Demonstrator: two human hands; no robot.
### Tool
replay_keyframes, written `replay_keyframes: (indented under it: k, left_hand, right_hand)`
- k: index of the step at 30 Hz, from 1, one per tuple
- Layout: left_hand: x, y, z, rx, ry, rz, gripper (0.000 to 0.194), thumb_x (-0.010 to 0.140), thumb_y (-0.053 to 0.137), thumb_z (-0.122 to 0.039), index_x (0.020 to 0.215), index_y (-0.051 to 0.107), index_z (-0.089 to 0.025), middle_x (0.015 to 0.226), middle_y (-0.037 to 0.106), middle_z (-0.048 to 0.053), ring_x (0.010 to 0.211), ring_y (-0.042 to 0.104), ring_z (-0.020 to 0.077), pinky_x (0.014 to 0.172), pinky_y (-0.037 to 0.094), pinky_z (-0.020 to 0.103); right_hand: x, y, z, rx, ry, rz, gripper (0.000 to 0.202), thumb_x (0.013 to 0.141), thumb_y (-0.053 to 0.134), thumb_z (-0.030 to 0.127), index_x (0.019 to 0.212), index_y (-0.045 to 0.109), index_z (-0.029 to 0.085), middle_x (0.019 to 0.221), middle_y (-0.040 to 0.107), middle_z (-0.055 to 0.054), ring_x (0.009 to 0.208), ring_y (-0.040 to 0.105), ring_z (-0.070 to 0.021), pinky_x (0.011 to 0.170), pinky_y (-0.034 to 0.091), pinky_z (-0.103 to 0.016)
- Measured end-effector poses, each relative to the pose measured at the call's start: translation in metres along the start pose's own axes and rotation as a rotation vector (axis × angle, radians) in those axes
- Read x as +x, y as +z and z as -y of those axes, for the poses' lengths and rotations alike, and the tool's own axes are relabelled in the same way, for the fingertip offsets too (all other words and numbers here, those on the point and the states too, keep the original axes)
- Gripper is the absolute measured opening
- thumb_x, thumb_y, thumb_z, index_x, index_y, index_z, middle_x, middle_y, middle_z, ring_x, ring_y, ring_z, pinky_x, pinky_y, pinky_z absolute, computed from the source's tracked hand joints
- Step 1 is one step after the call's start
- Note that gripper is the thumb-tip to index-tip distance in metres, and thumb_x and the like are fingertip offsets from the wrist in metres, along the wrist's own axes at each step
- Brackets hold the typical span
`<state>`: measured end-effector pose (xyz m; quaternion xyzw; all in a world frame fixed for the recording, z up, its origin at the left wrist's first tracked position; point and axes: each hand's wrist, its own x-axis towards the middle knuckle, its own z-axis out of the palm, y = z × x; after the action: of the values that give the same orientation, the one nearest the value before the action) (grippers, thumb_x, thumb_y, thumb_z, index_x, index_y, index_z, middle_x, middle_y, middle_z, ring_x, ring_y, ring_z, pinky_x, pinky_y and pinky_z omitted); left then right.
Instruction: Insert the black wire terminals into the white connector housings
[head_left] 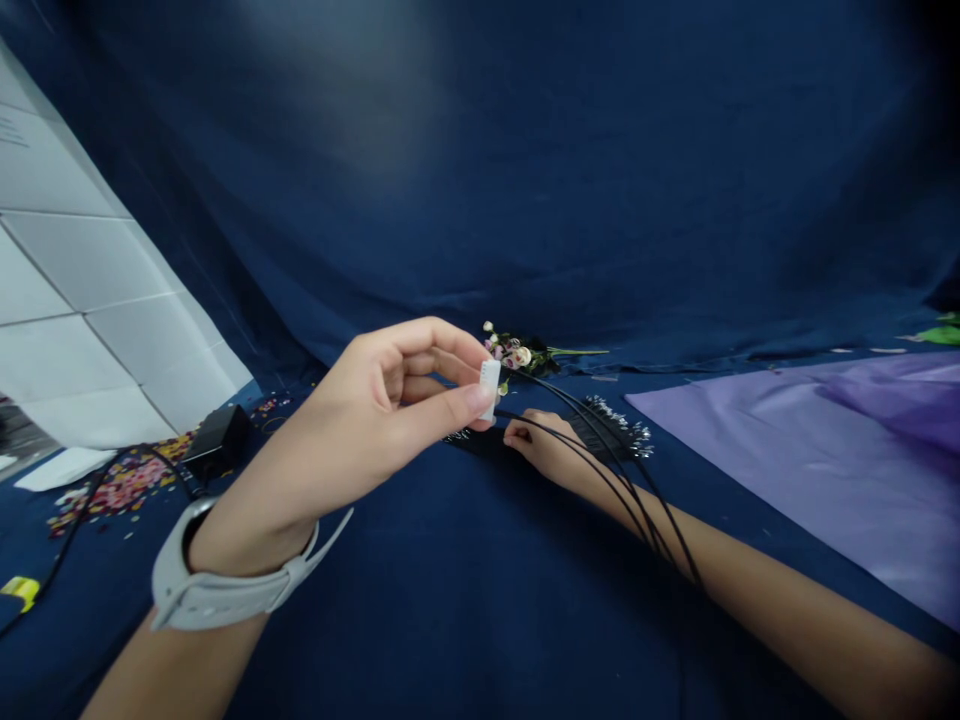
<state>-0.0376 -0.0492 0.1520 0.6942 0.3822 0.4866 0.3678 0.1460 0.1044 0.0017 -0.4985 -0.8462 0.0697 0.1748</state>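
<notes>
My left hand (375, 400), with a grey watch (225, 590) on the wrist, pinches a small white plastic connector (489, 388) between thumb and fingertips, held upright with a row of small marks near its top. Several black wires (615, 470) run from beside the connector over my right forearm. Lower and farther back, my right hand (551, 445) has its fingers curled closed; what they grip, if anything, I cannot make out. Beside it lies a bundle of black wires with shiny metal tips (619, 430). More metal tips show partly behind my left hand.
Artificial flowers (517, 355) lie at the back against a dark blue cloth (562, 180). Purple fabric (810, 450) spreads at right. On the left are colourful confetti (135, 485), a black box (219, 440) with a cable, and white panels (112, 280).
</notes>
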Motion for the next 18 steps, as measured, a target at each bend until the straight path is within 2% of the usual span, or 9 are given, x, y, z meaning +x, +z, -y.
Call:
replay_keyframes:
  k: [6, 9, 12, 15, 18]
  left_hand:
    - [0.001, 0.001, 0.000, 0.013, -0.026, -0.008, 0.007, 0.080, 0.070, -0.018, 0.084, 0.065, -0.018, 0.079, 0.067, -0.004, 0.071, 0.066, 0.0063, 0.067, 0.054, 0.011]
    - [0.002, 0.000, 0.000, 0.002, -0.032, -0.010, 0.008, 0.079, 0.071, -0.019, 0.084, 0.065, -0.018, 0.078, 0.067, -0.004, 0.070, 0.066, 0.0056, 0.065, 0.052, 0.009]
    - [0.004, -0.001, 0.003, -0.025, -0.047, -0.008, 0.009, 0.079, 0.073, -0.021, 0.084, 0.065, -0.019, 0.077, 0.067, -0.005, 0.070, 0.066, 0.0050, 0.063, 0.051, 0.008]
    - [0.005, -0.002, 0.003, -0.072, -0.047, -0.012, 0.009, 0.079, 0.073, -0.021, 0.085, 0.065, -0.020, 0.078, 0.067, -0.006, 0.070, 0.066, 0.0041, 0.062, 0.050, 0.007]
    - [0.005, -0.002, 0.002, -0.110, -0.047, -0.035, 0.012, 0.078, 0.074, -0.020, 0.084, 0.065, -0.018, 0.077, 0.067, -0.005, 0.069, 0.066, 0.0037, 0.062, 0.051, 0.007]
  right_hand:
    - [0.004, 0.007, 0.000, 0.061, 0.025, -0.083, 0.025, 0.091, 0.054, 0.035, 0.101, 0.060, 0.013, 0.099, 0.062, -0.005, 0.087, 0.060, -0.0140, 0.079, 0.052, -0.035]
    - [0.005, -0.002, 0.000, 0.121, 0.016, -0.135, 0.025, 0.091, 0.054, 0.035, 0.101, 0.060, 0.013, 0.096, 0.062, -0.005, 0.084, 0.060, -0.0131, 0.075, 0.053, -0.033]
    - [0.005, -0.024, 0.005, 0.197, -0.014, -0.191, 0.027, 0.092, 0.053, 0.037, 0.101, 0.060, 0.013, 0.093, 0.062, -0.004, 0.080, 0.060, -0.0125, 0.073, 0.053, -0.031]
    - [0.000, -0.055, 0.016, 0.270, -0.071, -0.258, 0.029, 0.093, 0.050, 0.039, 0.106, 0.059, 0.014, 0.095, 0.063, -0.004, 0.081, 0.060, -0.0126, 0.075, 0.052, -0.032]
    - [-0.014, -0.088, 0.033, 0.310, -0.144, -0.307, 0.030, 0.092, 0.052, 0.040, 0.101, 0.061, 0.014, 0.087, 0.063, -0.003, 0.075, 0.059, -0.0115, 0.071, 0.051, -0.031]
